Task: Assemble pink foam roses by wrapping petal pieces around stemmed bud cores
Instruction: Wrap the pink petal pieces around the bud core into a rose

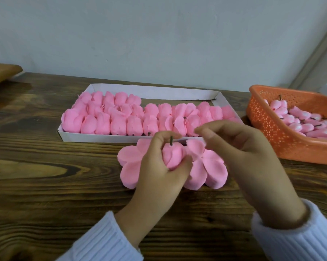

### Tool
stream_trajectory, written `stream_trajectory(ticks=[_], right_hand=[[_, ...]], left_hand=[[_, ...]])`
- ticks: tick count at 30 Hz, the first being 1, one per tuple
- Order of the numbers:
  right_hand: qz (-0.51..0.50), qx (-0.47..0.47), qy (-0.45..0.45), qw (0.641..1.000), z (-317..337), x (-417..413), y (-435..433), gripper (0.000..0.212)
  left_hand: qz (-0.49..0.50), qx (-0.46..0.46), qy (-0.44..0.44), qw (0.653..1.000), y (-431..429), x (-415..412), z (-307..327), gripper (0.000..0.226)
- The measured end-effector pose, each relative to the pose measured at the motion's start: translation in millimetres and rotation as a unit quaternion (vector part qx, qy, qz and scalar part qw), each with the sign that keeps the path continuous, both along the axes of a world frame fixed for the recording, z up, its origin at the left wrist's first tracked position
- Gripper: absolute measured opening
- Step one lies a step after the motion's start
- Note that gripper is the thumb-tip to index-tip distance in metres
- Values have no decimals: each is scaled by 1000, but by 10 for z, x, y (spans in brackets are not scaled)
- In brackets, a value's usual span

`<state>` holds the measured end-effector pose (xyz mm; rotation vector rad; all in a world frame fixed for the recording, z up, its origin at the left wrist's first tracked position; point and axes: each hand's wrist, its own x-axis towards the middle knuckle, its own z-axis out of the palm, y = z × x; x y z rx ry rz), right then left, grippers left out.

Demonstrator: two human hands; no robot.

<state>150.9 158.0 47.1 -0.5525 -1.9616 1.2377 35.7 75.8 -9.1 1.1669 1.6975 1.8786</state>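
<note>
1. The step in hand looks like closing a petal piece up around a bud core. To do it well I'd keep the stem (171, 141) pointing straight up through the middle. I'd also bring each lobe up snug against the bud so the layers overlap evenly. The foam looks soft and would likely crease or tear if pulled hard, so light pressure should serve.

2. The left hand (159, 166) has its fingers and thumb curled round the half-wrapped rose (173, 155). It holds the rose just above the table (45, 166), with the short green stem poking out between the fingertips.

3. The right hand (240, 153) sits just beside the left, fingers bent and thumb close to the forefinger. Its tips are blurred. They hover at the edge of a raised petal (195, 147), and I cannot tell whether they pinch it or only brush it.

4. Under both hands lie flat flower-shaped petal pieces (132, 162), spreading out on either side of the left hand.

5. Just beyond the hands is a white tray (102, 137) packed with finished roses (121, 113). Out past the right hand stands an orange basket (268, 125) of bud cores (300, 123).

6. My guess is the lobe nearest the right hand goes up next, pressed against the bud while the left hand keeps hold.
</note>
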Motion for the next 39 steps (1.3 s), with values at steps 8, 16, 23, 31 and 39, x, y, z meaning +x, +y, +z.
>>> stream_trajectory(ticks=[8,16,23,31,39], right_hand=[[2,-23,-27,999,-160,-265,-158,12],[11,141,-82,987,-170,-197,-49,26],[109,77,-60,989,-196,-174,-46,17],[121,-80,78,986,-239,-161,-16,9],[103,-133,83,982,-276,-185,-23,8]], left_hand=[[-60,-4,19,998,35,28,-74,59],[60,13,239,969,-1,28,24,87],[-34,45,114,992,-19,17,2,82],[-91,17,17,996,4,7,-6,49],[-148,-22,-19,989,27,12,-44,49]])
